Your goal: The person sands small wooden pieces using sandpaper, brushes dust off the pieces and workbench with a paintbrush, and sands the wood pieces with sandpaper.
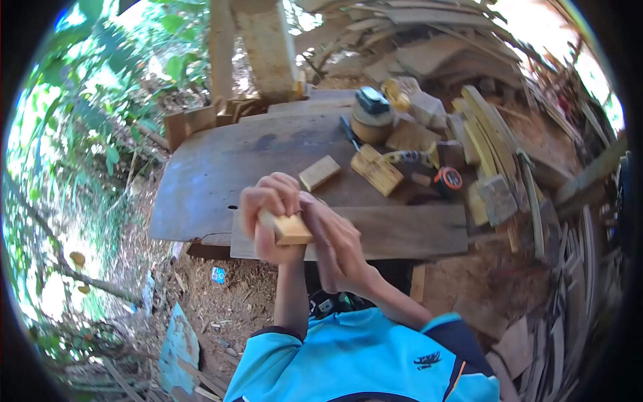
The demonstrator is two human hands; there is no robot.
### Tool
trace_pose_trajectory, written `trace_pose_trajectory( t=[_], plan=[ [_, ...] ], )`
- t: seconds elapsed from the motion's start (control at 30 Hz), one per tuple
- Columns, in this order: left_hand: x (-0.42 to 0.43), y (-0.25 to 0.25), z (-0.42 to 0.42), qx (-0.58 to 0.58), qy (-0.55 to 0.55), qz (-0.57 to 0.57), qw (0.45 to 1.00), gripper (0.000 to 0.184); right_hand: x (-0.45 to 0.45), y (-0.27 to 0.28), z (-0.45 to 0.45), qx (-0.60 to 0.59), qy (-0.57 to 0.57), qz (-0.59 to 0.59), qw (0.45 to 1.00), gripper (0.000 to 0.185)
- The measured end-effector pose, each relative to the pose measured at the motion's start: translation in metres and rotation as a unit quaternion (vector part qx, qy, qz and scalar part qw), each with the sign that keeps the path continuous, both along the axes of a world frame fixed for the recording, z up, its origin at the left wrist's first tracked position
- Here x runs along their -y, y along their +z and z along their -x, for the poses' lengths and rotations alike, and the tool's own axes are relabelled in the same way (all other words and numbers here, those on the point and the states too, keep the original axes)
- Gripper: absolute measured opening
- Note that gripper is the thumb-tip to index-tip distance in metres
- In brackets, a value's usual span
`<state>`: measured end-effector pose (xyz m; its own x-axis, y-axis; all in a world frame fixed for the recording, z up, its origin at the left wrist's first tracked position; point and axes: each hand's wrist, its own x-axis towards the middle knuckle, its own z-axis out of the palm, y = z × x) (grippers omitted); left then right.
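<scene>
My left hand [271, 209] is closed around a small pale wooden block [293, 230], held up above the front edge of the wooden bench. Beside it, my right hand [338, 244] is stretched out flat, its fingers straight and edge-on, against or very near the block's right side; I cannot tell whether they touch. Both hands are slightly blurred. Just beyond them on the bench lie a plain wooden block [320, 173] and a larger wooden block [377, 170] with a darker, uneven face.
On the bench top [221, 174] stand a round dark-topped object [372, 110], a yellow-handled tool [405, 157] and an orange tape measure [448, 179]. A loose plank [402, 231] lies along the front edge. Wood strips [489, 127] pile up at right; wooden posts [264, 50] rise behind.
</scene>
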<state>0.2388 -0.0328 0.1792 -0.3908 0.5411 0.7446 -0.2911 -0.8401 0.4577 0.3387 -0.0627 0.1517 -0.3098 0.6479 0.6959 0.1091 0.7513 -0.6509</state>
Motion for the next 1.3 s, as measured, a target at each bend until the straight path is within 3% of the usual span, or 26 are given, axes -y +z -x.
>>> trace_pose_trajectory(
  t=[0.1,0.23,0.27,0.37,0.43,0.5,0.53,0.63,0.73,0.9,1.0,1.07,1.1,1.17,1.23,1.3],
  plan=[
    [-0.005,-0.007,0.002,-0.043,0.068,-0.087,0.993,0.024,-0.004,0.002,-0.003,-0.007,0.076,0.051,0.996,0.045],
    [0.011,-0.005,0.019,0.062,0.051,0.071,0.994,0.028,-0.019,-0.076,-0.022,0.076,-0.040,0.188,0.979,0.046],
    [0.012,-0.018,0.032,0.027,-0.015,0.026,0.999,0.031,-0.023,-0.084,-0.026,0.129,-0.079,0.197,0.969,0.046],
    [0.021,-0.008,0.005,0.062,0.038,-0.010,0.997,0.036,-0.015,-0.032,-0.005,0.128,-0.040,0.106,0.985,0.049],
    [0.024,-0.011,-0.002,0.033,-0.002,-0.044,0.998,0.037,-0.016,0.009,0.009,0.013,0.080,0.082,0.993,0.051],
    [0.022,-0.005,-0.011,0.045,-0.021,-0.068,0.996,0.037,-0.018,0.008,0.007,-0.003,0.074,0.053,0.996,0.048],
    [0.018,-0.006,-0.005,-0.009,0.000,-0.073,0.997,0.041,-0.019,0.007,0.007,-0.011,0.073,0.035,0.997,0.046],
    [0.006,-0.007,0.007,0.011,0.067,-0.036,0.997,0.046,-0.025,-0.080,-0.026,0.087,-0.031,0.139,0.986,0.049],
    [0.002,0.002,-0.010,-0.002,0.108,-0.023,0.994,0.049,-0.017,-0.051,-0.024,0.059,-0.011,0.176,0.983,0.051],
    [-0.003,0.010,-0.029,-0.183,0.126,-0.077,0.972,0.051,-0.026,0.040,-0.005,-0.136,0.129,0.022,0.982,0.047],
    [-0.010,0.012,-0.022,-0.112,0.100,-0.027,0.988,0.051,-0.028,-0.003,-0.021,-0.070,0.117,0.187,0.973,0.047],
    [-0.011,0.009,-0.015,-0.053,0.091,-0.026,0.994,0.051,-0.031,-0.071,-0.031,-0.066,0.047,0.281,0.956,0.046],
    [-0.011,0.007,-0.014,-0.022,0.080,-0.023,0.996,0.051,-0.029,-0.065,-0.026,-0.058,0.034,0.253,0.965,0.045],
    [-0.014,0.006,-0.018,-0.076,0.086,-0.054,0.992,0.050,-0.022,-0.034,-0.018,-0.042,-0.016,0.205,0.978,0.045],
    [-0.006,0.011,-0.037,-0.100,0.095,-0.050,0.989,0.049,-0.019,0.019,-0.011,-0.120,0.037,0.083,0.989,0.044],
    [-0.008,0.006,-0.035,-0.154,0.086,-0.065,0.982,0.050,-0.029,0.035,-0.010,-0.145,0.081,0.059,0.984,0.045]
  ],
)
